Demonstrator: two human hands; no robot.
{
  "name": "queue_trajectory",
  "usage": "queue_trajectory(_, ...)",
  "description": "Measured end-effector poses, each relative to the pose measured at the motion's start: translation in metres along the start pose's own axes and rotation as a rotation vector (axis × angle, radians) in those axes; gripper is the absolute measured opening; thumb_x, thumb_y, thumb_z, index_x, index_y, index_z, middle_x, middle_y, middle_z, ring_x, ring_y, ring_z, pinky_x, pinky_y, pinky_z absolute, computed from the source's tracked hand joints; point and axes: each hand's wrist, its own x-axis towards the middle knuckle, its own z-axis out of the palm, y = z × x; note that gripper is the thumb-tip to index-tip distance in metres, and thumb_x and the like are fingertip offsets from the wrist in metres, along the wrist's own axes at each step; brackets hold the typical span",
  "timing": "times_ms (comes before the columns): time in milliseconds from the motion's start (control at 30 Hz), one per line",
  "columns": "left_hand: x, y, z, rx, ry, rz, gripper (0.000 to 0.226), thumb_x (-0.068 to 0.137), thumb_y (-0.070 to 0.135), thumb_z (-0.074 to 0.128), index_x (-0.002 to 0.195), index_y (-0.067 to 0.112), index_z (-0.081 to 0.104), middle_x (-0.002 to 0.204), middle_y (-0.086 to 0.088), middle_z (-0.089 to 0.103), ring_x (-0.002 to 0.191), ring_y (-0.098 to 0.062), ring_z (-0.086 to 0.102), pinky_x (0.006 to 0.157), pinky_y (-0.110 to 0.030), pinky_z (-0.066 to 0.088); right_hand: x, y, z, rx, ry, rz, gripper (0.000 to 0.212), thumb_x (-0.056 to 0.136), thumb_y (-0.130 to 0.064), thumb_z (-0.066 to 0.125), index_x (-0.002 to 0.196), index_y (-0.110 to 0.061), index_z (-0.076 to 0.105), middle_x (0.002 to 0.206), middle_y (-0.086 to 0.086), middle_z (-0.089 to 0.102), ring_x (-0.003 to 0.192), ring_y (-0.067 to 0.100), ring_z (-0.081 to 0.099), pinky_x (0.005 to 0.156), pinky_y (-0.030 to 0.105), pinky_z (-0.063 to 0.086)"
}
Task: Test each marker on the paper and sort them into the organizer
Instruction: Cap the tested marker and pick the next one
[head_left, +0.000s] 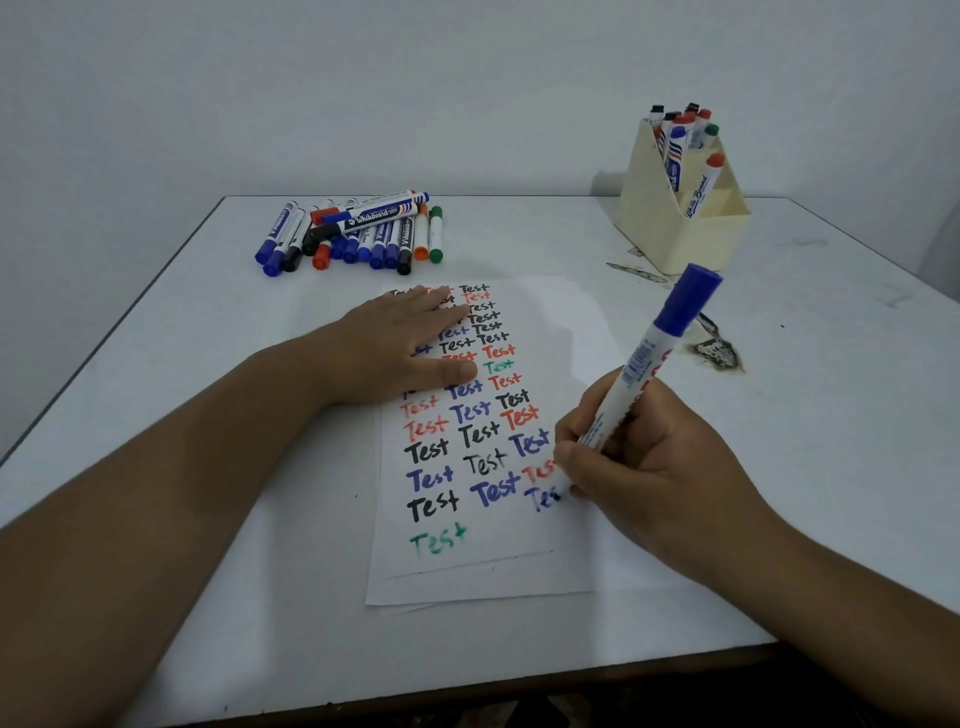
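While the right grip (623, 457) pinches a blue marker (649, 358) mid-word on the paper (545, 561), the organizer (675, 218) beyond it is part-filled and a pile of markers (353, 228) awaits.

Blue-capped white marker (655, 352), cream organizer (675, 218)

Both forearms (171, 467) are bare, with no sleeves or jewellery visible.

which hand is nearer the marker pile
Left. The left hand lies flat on the paper just below the marker pile; the right hand is lower right, writing with a blue marker.
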Motion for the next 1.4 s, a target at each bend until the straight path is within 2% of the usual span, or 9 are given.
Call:
queue_trajectory(233, 0.001, 0.0, 0.0, 0.001, -0.005, -0.003, 0.092, 0.077, 0.085, 0.026, 0.153, 0.04, 0.001, 0.163, 0.01, -0.003, 0.148, -0.008, -0.004, 0.12, -0.034, 0.002, 0.002, 0.002, -0.001, 0.021, 0.022, 0.017, 0.023, 0.091, -0.004, 0.066, 0.086, -0.023, 0.055, 0.081, -0.004, 0.067, 0.08, 0.006, 0.068, 0.07, 0.028, 0.055)
queue_trajectory(533, 0.0, 0.003, -0.001, -0.014, 0.006, -0.016, 0.093, 0.076, 0.084, 0.03, 0.153, 0.039, 0.003, 0.163, 0.009, -0.001, 0.148, -0.009, -0.002, 0.119, -0.032, 0.003, 0.005, 0.004, -0.004, -0.005, 0.132, -0.049, 0.022, 0.089, -0.011, 0.072, 0.085, -0.028, 0.059, 0.076, 0.009, 0.061, 0.068, 0.025, 0.057, 0.064, 0.047, 0.054)
queue_trajectory(600, -0.001, 0.005, -0.001, -0.05, 0.033, -0.026, 0.096, 0.076, 0.083, 0.037, 0.154, 0.038, 0.005, 0.163, 0.009, 0.0, 0.148, -0.009, 0.0, 0.117, -0.031, 0.004, 0.009, -0.001, -0.009, 0.038, 0.172, -0.064, 0.019, 0.087, -0.015, 0.076, 0.087, -0.025, 0.061, 0.072, 0.008, 0.059, 0.065, 0.025, 0.057, 0.065, 0.039, 0.053)
queue_trajectory(733, -0.008, 0.011, -0.003, -0.241, 0.197, -0.052, 0.113, 0.068, 0.078, 0.062, 0.153, 0.037, 0.001, 0.162, 0.012, 0.005, 0.147, -0.009, 0.006, 0.119, -0.04, 0.015, 0.032, -0.016, -0.026, -0.538, 0.084, -0.179, 0.019, 0.081, -0.052, 0.068, 0.096, -0.042, 0.061, 0.073, -0.008, 0.06, 0.069, 0.004, 0.055, 0.063, 0.012, 0.043)
queue_trajectory(833, -0.012, 0.021, -0.007, -0.397, 0.436, -0.046, 0.116, 0.068, 0.067, 0.072, 0.151, 0.041, -0.005, 0.16, 0.013, 0.01, 0.141, -0.004, 0.011, 0.112, -0.034, 0.015, 0.06, -0.018, -0.041, -1.099, 0.033, -0.304, 0.037, 0.088, -0.06, 0.046, 0.103, -0.031, 0.063, 0.074, -0.009, 0.056, 0.073, 0.008, 0.046, 0.065, 0.032, 0.045)
queue_trajectory(933, -0.016, 0.027, -0.011, -0.295, 0.682, 0.064, 0.1, 0.078, 0.06, 0.068, 0.152, 0.038, 0.004, 0.16, 0.013, 0.012, 0.137, 0.006, 0.007, 0.11, -0.029, 0.013, 0.082, -0.017, -0.051, -1.43, 0.056, -0.49, 0.042, 0.09, -0.054, 0.048, 0.11, -0.024, 0.069, 0.073, -0.001, 0.061, 0.068, 0.02, 0.045, 0.056, 0.031, 0.036)
queue_trajectory(1067, -0.015, 0.033, -0.013, 0.015, 0.714, 0.223, 0.066, 0.093, 0.051, 0.054, 0.15, 0.028, 0.029, 0.155, 0.006, 0.03, 0.141, -0.002, 0.018, 0.112, -0.025, 0.01, 0.096, -0.029, -0.045, -1.534, 0.081, -0.665, 0.031, 0.088, -0.045, 0.063, 0.103, -0.02, 0.072, 0.07, 0.002, 0.06, 0.067, 0.026, 0.05, 0.059, 0.033, 0.028)
queue_trajectory(1200, -0.015, 0.04, -0.016, 0.071, 0.69, 0.202, 0.046, 0.097, 0.043, 0.04, 0.135, 0.02, 0.051, 0.116, 0.0, 0.064, 0.102, -0.012, 0.055, 0.095, -0.029, 0.044, 0.106, -0.042, -0.029, -1.581, 0.073, -0.719, 0.025, 0.086, -0.042, 0.072, 0.099, -0.02, 0.072, 0.071, 0.0, 0.061, 0.069, 0.022, 0.048, 0.062, 0.035, 0.033)
queue_trajectory(1400, -0.013, 0.045, -0.023, 0.012, 0.507, 0.097, 0.033, 0.102, 0.039, 0.038, 0.128, 0.023, 0.05, 0.086, 0.004, 0.057, 0.073, -0.009, 0.054, 0.07, -0.028, 0.051, 0.114, -0.051, -0.024, -1.683, 0.082, -0.693, 0.014, 0.093, -0.036, 0.067, 0.095, -0.023, 0.072, 0.076, -0.005, 0.064, 0.074, 0.02, 0.042, 0.065, 0.037, 0.024)
